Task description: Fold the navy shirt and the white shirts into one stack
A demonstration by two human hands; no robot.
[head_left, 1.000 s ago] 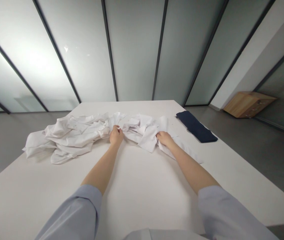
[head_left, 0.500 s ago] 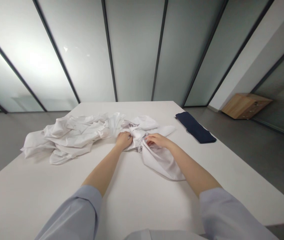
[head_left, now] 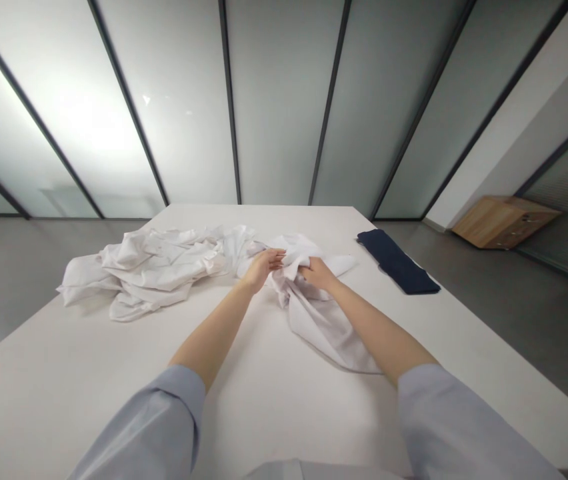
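Observation:
A crumpled white garment (head_left: 314,313) lies in the middle of the white table (head_left: 274,400), one end bunched between both hands. My right hand (head_left: 315,273) is closed on a fold of it. The fingers of my left hand (head_left: 263,265) are stretched out against the same bunch, touching the cloth. A larger heap of white cloth (head_left: 154,270) spreads to the left, running up to the left hand.
A folded dark blue cloth (head_left: 398,261) lies near the table's right edge. A wooden cabinet (head_left: 504,221) stands on the grey floor at the far right. Frosted glass panels with dark frames close off the back.
Both hands came together at the bunched cloth. The white garment was gathered and pulled toward me, its tail now trailing right. My left hand went from closed to stretched fingers.

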